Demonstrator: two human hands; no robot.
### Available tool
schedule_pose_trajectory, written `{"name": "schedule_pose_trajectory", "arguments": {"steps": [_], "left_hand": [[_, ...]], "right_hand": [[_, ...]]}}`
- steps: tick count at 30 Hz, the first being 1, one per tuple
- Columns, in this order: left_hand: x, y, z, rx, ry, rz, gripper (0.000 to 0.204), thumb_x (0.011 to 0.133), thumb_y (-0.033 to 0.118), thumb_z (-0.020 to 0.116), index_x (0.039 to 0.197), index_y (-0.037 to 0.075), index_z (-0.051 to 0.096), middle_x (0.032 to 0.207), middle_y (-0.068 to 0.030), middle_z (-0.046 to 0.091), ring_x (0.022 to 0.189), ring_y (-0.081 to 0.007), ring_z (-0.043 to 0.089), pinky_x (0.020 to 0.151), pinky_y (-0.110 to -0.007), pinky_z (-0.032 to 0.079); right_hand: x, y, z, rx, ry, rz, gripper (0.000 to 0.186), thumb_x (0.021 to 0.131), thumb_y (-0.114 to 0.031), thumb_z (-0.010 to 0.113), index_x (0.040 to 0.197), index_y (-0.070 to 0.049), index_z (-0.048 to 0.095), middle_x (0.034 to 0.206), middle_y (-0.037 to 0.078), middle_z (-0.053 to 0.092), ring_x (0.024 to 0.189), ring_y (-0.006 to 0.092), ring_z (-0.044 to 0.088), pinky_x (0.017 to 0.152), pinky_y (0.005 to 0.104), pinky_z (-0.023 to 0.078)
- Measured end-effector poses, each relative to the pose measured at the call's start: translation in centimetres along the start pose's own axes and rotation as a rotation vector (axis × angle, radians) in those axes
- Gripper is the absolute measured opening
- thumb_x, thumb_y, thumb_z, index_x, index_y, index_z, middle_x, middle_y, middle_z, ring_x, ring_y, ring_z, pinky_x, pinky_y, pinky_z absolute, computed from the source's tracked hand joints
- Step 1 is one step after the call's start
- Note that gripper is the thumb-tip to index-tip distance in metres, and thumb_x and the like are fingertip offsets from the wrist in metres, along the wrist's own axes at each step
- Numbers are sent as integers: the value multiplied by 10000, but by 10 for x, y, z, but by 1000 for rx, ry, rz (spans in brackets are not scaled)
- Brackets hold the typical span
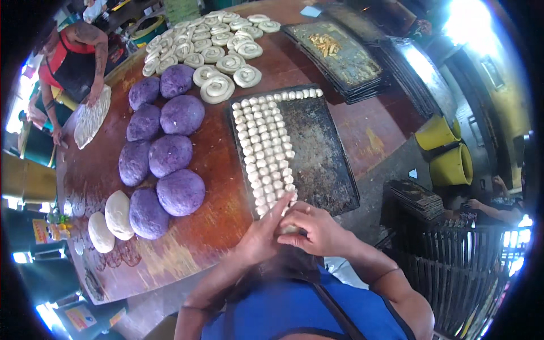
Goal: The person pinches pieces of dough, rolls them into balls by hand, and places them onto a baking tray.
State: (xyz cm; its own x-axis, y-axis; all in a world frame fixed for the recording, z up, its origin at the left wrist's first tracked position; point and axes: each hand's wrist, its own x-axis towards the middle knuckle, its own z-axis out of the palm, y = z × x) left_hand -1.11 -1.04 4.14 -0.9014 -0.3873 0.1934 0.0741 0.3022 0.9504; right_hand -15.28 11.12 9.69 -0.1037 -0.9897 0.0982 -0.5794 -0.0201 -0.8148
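Two hands are held close together at the near edge of a dark tray (317, 153), which is set on a reddish-brown worktop (221, 232). A pale piece of dough (290, 229), mostly hidden, is grasped by the curled fingers and thumb of the right hand (317, 229). The left hand (259, 238) is placed just beside it, with its fingers pointed toward the nearest small dough balls (266, 153); whether anything is gripped by it cannot be told. The white dough balls are lined up in tight rows down the left part of the tray, and one row is extended along its far edge. Left of the tray, eight purple dough lumps (170, 156) are laid in two columns, with two cream-coloured lumps (119, 215) set at their near left end. Beyond these, many pale dough coils (212, 55) are crowded together. At the worktop's left side, a flat dough sheet (92, 120) is handled by a co-worker (76, 65). Stacked trays (357, 71) are seen on the far right, and two yellow buckets (447, 167) are stood past the worktop's right edge.
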Motion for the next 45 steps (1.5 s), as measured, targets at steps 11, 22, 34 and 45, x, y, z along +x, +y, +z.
{"name": "schedule_pose_trajectory", "arguments": {"steps": [11, 22, 34, 45], "left_hand": [[9, -8, 19, -577, -117, -420, 300, 961, 81, 497, 1252, 8, 485, 1149, -93, 581, 1052, -180, 570, 874, -329, 490], [31, -37, -25, -779, 743, -176, 226, 961, 128, 499, 1084, -46, 574, 710, 1, 529, 657, -114, 493, 640, -276, 442], [-6, -73, -5, -526, 465, -608, 331, 1017, 240, 427, 1156, -45, 525, 803, -15, 523, 711, -124, 525, 682, -273, 466], [-81, -132, -25, -272, 380, -598, 277, 1013, 227, 421, 1119, 19, 570, 945, -78, 661, 817, -142, 639, 683, -302, 530]], "right_hand": [[18, 12, 27, -357, 469, 128, 164, 855, -107, 628, 1007, -44, 633, 923, 153, 662, 694, 297, 649, 621, 398, 520], [52, 121, -19, 42, 197, 584, 187, 841, -140, 672, 840, 42, 628, 757, 166, 646, 682, 239, 646, 643, 326, 517], [44, 101, 9, -254, 409, 247, 385, 851, -235, 704, 1135, -8, 578, 952, 173, 670, 732, 320, 672, 670, 402, 533], [64, 94, -30, -72, 395, 321, 293, 858, -127, 701, 1111, -13, 609, 886, 77, 678, 761, 129, 644, 622, 263, 520]]}}
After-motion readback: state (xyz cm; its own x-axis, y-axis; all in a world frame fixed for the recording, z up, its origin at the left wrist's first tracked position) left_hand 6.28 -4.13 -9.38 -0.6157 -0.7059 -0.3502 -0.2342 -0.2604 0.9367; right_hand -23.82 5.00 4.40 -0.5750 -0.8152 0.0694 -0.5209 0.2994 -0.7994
